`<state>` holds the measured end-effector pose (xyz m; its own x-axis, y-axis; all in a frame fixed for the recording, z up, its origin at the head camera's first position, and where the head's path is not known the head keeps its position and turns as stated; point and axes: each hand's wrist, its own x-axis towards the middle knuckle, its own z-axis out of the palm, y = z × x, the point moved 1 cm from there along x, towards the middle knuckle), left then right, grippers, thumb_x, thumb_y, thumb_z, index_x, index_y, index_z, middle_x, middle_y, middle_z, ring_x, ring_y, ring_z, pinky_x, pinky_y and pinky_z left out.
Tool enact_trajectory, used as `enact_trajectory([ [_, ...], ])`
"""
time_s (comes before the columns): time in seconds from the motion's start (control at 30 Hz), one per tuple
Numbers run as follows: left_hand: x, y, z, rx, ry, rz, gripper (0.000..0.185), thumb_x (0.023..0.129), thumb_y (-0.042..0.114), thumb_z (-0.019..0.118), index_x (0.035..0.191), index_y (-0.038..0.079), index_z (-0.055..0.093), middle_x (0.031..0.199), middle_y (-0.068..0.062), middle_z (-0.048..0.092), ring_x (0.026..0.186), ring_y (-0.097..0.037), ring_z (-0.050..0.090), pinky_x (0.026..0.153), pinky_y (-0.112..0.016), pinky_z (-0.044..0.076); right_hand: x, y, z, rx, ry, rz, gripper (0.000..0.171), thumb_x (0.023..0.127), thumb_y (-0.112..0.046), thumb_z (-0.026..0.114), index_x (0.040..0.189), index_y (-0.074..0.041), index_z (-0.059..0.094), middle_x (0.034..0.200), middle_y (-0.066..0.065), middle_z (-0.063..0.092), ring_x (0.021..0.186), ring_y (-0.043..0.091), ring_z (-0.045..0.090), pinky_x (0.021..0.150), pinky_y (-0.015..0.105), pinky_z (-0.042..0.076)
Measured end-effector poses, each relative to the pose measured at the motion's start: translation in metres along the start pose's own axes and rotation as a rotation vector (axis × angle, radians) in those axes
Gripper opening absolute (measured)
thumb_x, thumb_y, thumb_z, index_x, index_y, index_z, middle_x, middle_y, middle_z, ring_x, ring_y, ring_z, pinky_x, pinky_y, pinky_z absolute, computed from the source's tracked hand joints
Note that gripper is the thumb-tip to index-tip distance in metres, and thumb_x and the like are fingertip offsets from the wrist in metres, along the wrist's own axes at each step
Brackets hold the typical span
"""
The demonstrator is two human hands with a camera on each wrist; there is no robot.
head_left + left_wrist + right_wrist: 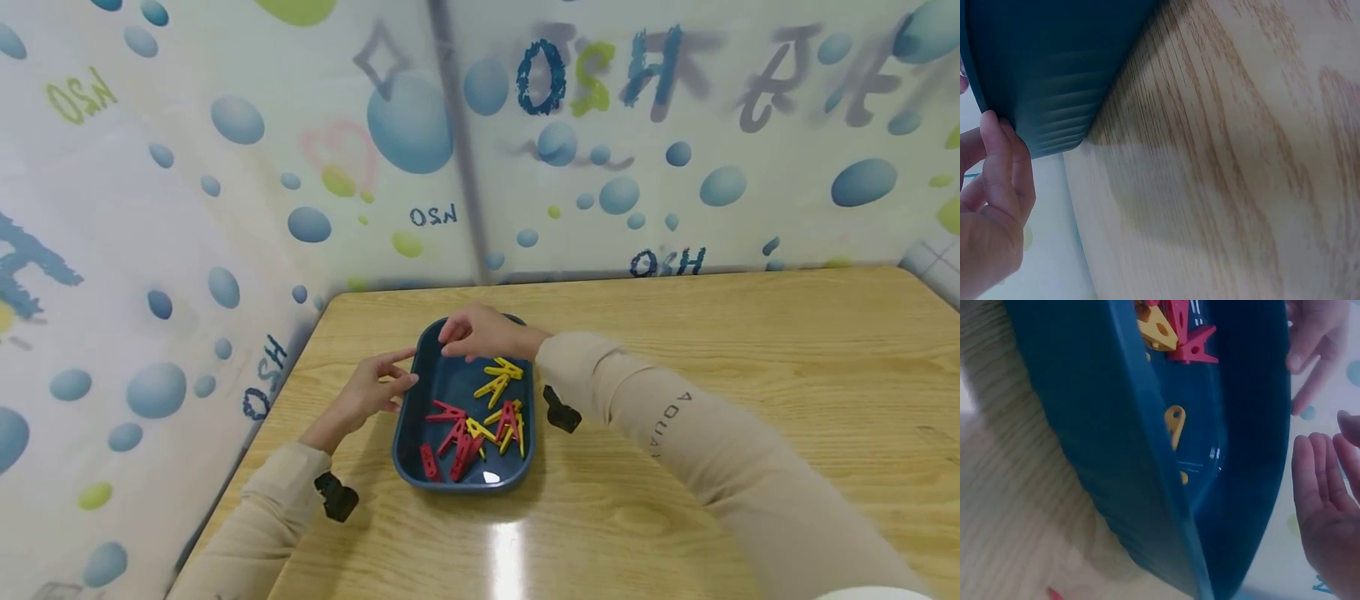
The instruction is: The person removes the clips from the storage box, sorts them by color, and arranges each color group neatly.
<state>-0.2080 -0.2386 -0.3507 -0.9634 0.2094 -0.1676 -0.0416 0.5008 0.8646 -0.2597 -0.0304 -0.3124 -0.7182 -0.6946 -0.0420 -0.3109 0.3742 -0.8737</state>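
A dark blue tray [408, 392] sits on the wooden table and holds several red clothespins [453, 437] and yellow clothespins [498, 379]. My left hand [403, 371] is at the tray's left rim. Its fingers [1004, 162] lie straight against the tray's outer wall [1054, 75]. My right hand [453, 337] hovers over the far end of the tray, holding nothing. In the right wrist view its fingers [1325, 500] are straight beside the tray's wall [1104, 444], with a yellow clothespin [1157, 328] and a red clothespin [1194, 347] inside.
The wooden table [712, 333] spreads wide to the right and front of the tray. A bubble-patterned curtain [225, 167] closes off the back and left edges. Black wrist mounts [336, 497] sit on both sleeves.
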Motion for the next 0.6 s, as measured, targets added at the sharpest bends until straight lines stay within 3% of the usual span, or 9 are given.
enact_trajectory([
  [0.4,0.000,0.001,0.000,-0.010,0.005,-0.008,0.050,0.087,0.011,0.056,0.134,0.007,0.039,0.092,-0.017,0.054,0.070,-0.018,0.057,0.054,-0.029,0.051,0.008,0.019,0.029,-0.003,-0.062,0.089,0.023,0.081,-0.010,0.064,0.101,0.001,0.059,0.087,0.006,0.063,0.086,0.027,0.058,0.065,0.027,0.050],
  [0.6,-0.001,0.000,0.000,-0.016,0.003,-0.003,0.050,0.087,0.010,0.056,0.134,0.006,0.038,0.092,-0.017,0.053,0.069,-0.017,0.056,0.054,-0.030,0.051,0.008,0.023,0.043,-0.021,-0.134,0.121,0.023,0.081,-0.007,0.064,0.102,0.000,0.059,0.087,0.005,0.062,0.078,0.016,0.059,0.064,0.026,0.050],
])
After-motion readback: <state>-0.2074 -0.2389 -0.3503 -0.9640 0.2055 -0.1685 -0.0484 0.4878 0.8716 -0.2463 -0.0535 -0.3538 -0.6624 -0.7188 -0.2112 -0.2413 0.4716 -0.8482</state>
